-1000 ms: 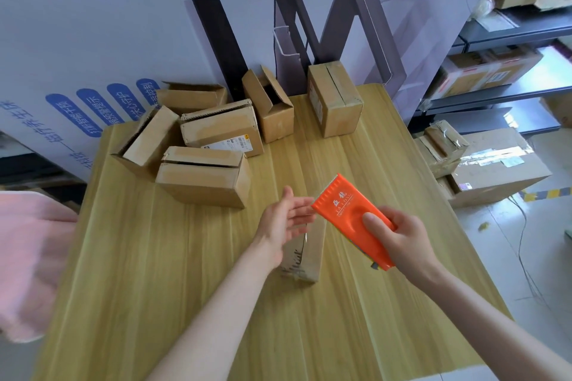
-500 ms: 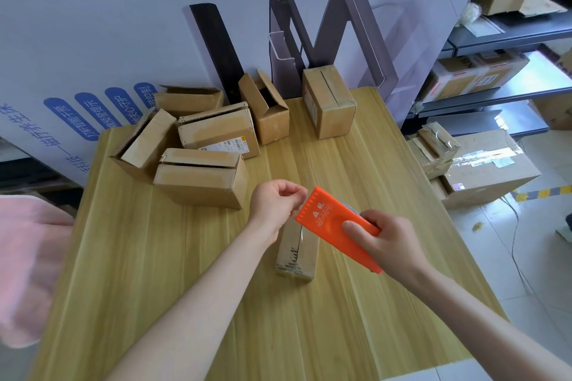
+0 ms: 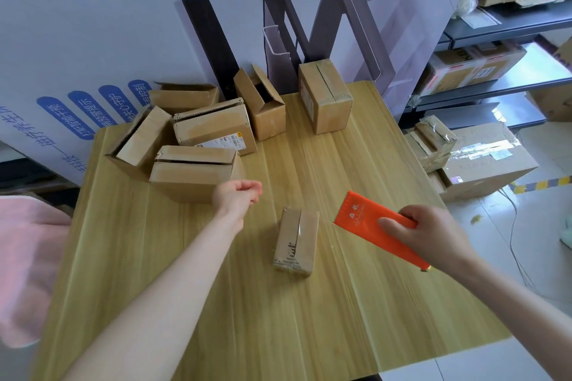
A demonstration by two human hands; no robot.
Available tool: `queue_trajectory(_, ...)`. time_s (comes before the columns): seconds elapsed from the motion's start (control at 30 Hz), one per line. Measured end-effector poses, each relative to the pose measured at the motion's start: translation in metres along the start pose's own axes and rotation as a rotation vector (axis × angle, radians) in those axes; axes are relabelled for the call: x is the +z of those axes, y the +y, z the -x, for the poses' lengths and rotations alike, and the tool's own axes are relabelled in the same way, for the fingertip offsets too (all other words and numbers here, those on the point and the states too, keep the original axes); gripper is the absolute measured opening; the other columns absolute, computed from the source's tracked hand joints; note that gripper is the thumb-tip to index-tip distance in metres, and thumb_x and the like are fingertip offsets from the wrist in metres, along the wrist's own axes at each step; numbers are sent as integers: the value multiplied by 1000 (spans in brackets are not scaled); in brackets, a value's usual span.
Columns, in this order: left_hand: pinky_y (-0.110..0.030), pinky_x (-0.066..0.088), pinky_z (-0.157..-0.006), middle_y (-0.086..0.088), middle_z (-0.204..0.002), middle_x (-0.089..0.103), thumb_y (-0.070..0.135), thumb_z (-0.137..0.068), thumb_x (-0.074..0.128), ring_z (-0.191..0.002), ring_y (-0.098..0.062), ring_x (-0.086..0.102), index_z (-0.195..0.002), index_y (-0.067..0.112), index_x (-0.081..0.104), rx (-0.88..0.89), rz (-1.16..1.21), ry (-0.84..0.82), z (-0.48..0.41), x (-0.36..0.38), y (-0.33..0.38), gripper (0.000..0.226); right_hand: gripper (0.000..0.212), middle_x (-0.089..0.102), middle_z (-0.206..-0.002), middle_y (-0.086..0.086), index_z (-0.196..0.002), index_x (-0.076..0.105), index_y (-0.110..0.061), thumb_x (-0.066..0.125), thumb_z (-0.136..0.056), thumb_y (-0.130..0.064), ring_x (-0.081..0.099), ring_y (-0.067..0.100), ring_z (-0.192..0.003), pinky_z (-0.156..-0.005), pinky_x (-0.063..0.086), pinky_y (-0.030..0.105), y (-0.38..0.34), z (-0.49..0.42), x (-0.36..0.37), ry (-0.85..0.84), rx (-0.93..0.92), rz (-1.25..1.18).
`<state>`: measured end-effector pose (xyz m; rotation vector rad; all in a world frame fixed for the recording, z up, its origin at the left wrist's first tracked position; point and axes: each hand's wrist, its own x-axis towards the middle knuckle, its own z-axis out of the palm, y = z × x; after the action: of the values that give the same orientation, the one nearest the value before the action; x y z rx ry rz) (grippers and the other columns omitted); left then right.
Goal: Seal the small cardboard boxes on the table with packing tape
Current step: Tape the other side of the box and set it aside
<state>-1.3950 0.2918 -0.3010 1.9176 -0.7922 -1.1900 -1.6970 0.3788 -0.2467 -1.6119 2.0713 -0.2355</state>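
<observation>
A small cardboard box (image 3: 297, 238) lies on the wooden table (image 3: 278, 328), with a clear tape strip along its top seam. My right hand (image 3: 433, 235) grips an orange tape dispenser (image 3: 368, 219) just right of the box, toothed edge pointing up-left. To the box's upper left, my left hand (image 3: 238, 195) hovers with fingers curled and fingertips pinched together, as on the end of clear tape; the stretched strip itself is hardly visible.
Several more cardboard boxes crowd the table's far left (image 3: 195, 170), one open (image 3: 263, 105) and one closed (image 3: 325, 96). Dark card panels lean on the wall. A pink cloth (image 3: 24, 257) is at the left edge. Floor boxes (image 3: 483, 161) and shelving (image 3: 495, 83) stand right.
My left hand met the dispenser's edge, pinched there, then drew away to the left. My right hand carried the dispenser rightward, uncovering the small box between them.
</observation>
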Motion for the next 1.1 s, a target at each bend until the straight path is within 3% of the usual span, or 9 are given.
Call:
queue_trajectory(0.17, -23, 51, -65, -3, -76, 71, 4, -79, 75, -65, -13, 61, -84, 10, 73, -40, 7, 25, -7, 22, -30, 8, 39, 61, -68, -7, -76, 62, -24, 52, -83, -62, 64, 17, -62, -45, 34, 20, 0, -40, 17, -56, 37, 232)
queue_trajectory(0.47, -21, 49, -63, 1, -81, 72, 11, -82, 74, -68, -12, 64, -86, 15, 74, -62, -84, 76, -31, 46, -65, 5, 44, 59, -70, -2, -80, 64, -14, 50, -84, -56, 59, 19, -65, -53, 40, 25, -5, -80, 51, -169, 29, 409)
queue_trajectory(0.53, -20, 48, -62, 2, -84, 73, 14, -83, 73, -73, -13, 66, -86, 18, 74, -66, -99, 83, -31, 54, -75, 5, 43, 59, -70, -2, -80, 63, -15, 49, -84, -55, 60, 20, -66, -56, 43, 26, -7, -85, 64, -211, 25, 416)
queue_trajectory(0.6, -22, 51, -71, 2, -91, 74, 14, -87, 69, -80, -12, 66, -89, 20, 75, -54, -155, 87, -29, 65, -86, 8, 44, 59, -70, -1, -80, 63, -14, 49, -85, -56, 58, 21, -61, -59, 48, 28, -11, -89, 76, -240, 23, 386)
queue_trajectory(0.7, -24, 49, -88, 1, -111, 71, 15, -94, 59, -99, -16, 64, -106, 15, 74, -41, -228, 76, -25, 75, -95, 19, 43, 52, -65, -3, -76, 59, -16, 49, -85, -57, 55, 21, -64, -53, 38, 26, -17, -93, 85, -201, -6, 398)
queue_trajectory(0.77, -30, 45, -99, -4, -132, 60, 30, -96, 56, -121, -23, 56, -131, 11, 58, -85, -342, 22, -27, 74, -98, 40, 41, 49, -64, -5, -75, 57, -17, 50, -85, -56, 53, 21, -66, -50, 31, 25, -19, -94, 85, -180, -24, 425)
queue_trajectory(0.83, -37, 43, -101, -8, -144, 48, 43, -95, 52, -130, -27, 48, -147, 11, 36, -135, -457, 27, -27, 66, -101, 63, 41, 49, -64, -5, -75, 56, -17, 49, -85, -56, 53, 20, -66, -49, 30, 25, -21, -95, 85, -187, -43, 432)
queue_trajectory(0.93, -34, 39, -106, -4, -144, 49, 34, -100, 47, -131, -20, 47, -144, 12, 42, 15, -330, 84, -12, 65, -98, 50, 39, 50, -64, -5, -73, 55, -18, 48, -86, -54, 55, 19, -66, -51, 33, 25, -26, -97, 86, -188, -85, 455)
queue_trajectory(1.1, -26, 37, -104, 2, -139, 52, 35, -97, 51, -129, -16, 46, -141, 16, 43, 95, -209, -48, 9, 82, -110, 49, 38, 46, -63, -5, -64, 43, -19, 47, -88, -48, 53, 21, -70, -58, 38, 26, -45, -100, 85, -211, -144, 525)
